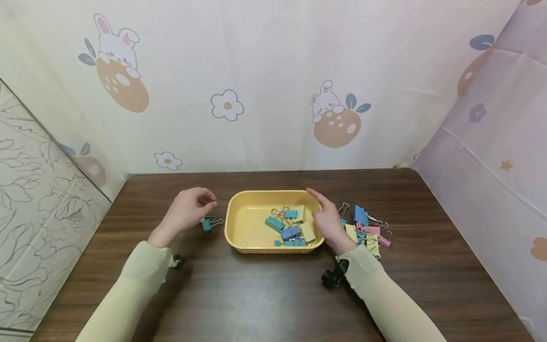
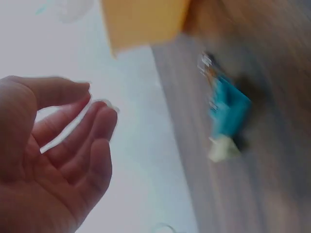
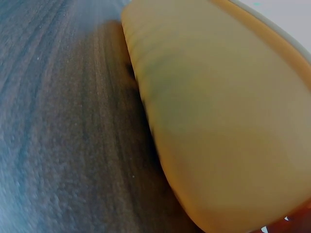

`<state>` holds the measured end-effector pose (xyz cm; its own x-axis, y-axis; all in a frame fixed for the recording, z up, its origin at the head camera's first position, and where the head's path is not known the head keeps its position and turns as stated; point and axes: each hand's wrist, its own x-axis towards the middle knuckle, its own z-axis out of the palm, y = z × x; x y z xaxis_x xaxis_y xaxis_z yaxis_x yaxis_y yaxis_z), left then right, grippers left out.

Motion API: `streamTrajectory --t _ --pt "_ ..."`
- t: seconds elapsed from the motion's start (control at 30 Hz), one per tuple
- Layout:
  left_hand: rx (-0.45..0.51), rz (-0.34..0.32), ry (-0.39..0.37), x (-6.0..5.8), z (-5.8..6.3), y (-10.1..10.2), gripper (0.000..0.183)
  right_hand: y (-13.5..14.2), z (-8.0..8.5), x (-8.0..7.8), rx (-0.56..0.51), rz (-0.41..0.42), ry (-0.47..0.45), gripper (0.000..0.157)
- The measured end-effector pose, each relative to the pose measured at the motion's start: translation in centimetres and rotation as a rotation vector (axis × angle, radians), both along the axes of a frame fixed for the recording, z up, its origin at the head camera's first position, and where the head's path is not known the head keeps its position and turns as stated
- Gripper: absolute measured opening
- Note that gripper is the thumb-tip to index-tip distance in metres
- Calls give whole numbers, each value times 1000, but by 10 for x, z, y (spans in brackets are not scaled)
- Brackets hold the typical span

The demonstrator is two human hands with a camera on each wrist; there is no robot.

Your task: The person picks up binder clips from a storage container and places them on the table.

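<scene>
Apart, hands (image 1: 186,210) (image 1: 332,223) astride yellow tray (image 1: 245,225)

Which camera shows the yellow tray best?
The head view: it shows nearly the whole yellow tray, clips inside. The left wrist view catches one blurred part; the right wrist view, mainly its outer wall.

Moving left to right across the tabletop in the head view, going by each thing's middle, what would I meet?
Left hand, small group of binder clips, yellow tray, right hand, larger pile of binder clips.
</scene>
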<state>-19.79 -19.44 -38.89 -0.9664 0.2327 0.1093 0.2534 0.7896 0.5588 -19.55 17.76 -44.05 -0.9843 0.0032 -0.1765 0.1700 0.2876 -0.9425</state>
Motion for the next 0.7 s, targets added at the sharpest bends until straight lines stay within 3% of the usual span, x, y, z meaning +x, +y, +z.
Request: streamTrajectory --t 0.1,0.37,0.57,0.7 --pt "26 -113 3 5 10 18 8 0 0 0 2 2 0 68" --pt "-63 -382 -2 18 28 74 11 1 2 0 -3 3 7 69" --pt "-86 -564 24 22 26 110 12 2 2 0 -1 0 11 69" --pt "-152 -608 6 19 19 127 16 1 2 0 -2 7 8 69"
